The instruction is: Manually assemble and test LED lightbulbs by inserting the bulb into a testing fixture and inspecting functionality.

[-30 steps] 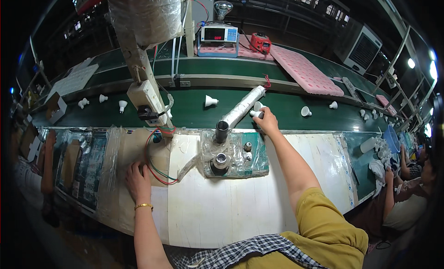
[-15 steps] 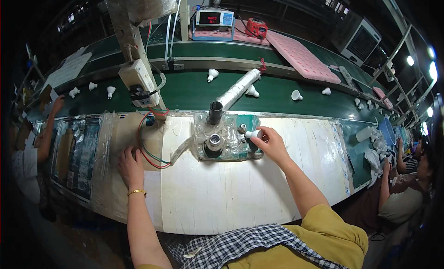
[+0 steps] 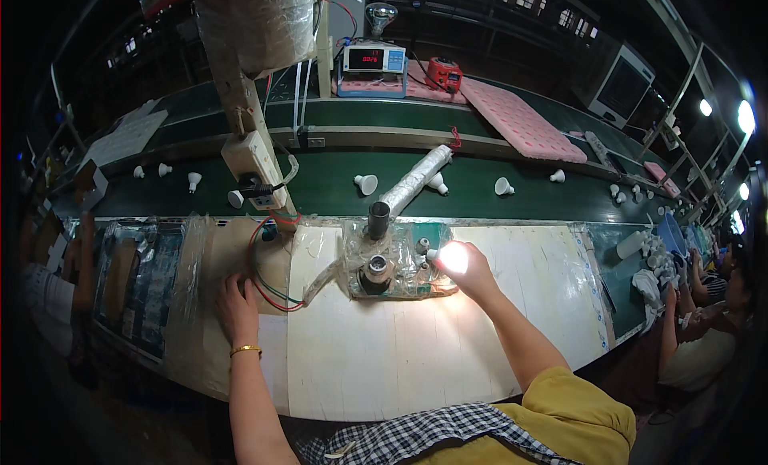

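Note:
My right hand (image 3: 478,277) grips a white spotlight bulb (image 3: 454,258), which glows brightly. The bulb's base points left, against the right side of a plastic-wrapped test fixture (image 3: 356,257) with a green plate, metal sockets and a black upright tube (image 3: 378,221). Whether the base touches a contact is hard to make out. My left hand (image 3: 238,309) lies flat on brown board left of the fixture, fingers extended and holding nothing. Red and green wires (image 3: 268,293) loop between that hand and the fixture.
A green conveyor (image 3: 320,161) carries several white bulbs (image 3: 366,184) behind the worktable. A wrapped bar (image 3: 418,177) slants across it. The post with a socket box (image 3: 254,169) rises at left. Beyond stand a meter (image 3: 372,59) and a red device (image 3: 444,75). People sit at both sides.
The bulb in my right hand has lit up, and the meter's display reading has changed. Bulbs on the conveyor have shifted left. My left hand stays resting on the board.

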{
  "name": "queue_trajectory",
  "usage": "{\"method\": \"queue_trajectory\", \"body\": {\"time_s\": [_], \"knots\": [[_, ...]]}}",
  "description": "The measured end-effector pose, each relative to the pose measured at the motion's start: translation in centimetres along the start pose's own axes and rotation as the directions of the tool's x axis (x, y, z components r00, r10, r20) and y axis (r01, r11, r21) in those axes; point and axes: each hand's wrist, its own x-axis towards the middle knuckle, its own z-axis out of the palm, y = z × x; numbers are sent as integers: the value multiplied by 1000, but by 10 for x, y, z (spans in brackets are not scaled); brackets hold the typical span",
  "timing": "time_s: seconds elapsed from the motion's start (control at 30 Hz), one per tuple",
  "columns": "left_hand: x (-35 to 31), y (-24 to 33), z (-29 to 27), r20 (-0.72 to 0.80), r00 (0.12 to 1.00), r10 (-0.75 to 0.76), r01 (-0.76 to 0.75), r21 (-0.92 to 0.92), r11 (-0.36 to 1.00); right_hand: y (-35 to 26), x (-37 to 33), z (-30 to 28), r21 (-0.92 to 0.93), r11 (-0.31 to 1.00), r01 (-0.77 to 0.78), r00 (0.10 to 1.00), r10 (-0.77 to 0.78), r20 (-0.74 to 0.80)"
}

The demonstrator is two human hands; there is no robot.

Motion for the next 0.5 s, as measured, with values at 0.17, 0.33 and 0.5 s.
{"method": "queue_trajectory", "body": {"time_s": [0.17, 0.33, 0.5], "knots": [[3, 7, -4, 65, 997, -34, 34, 1, 999, 4, 1, 0, -8, 1000, 6, 1000, -6, -14], [6, -3, -1, 19, 1000, -10, 10, 14, 1000, -19, 58, -22, 364, 866, -342, 890, 174, 422], [6, -5, 6, 29, 1000, -2, 3, -30, 1000, -15, 145, 17, 580, 809, -92, 973, -49, 224]]}}
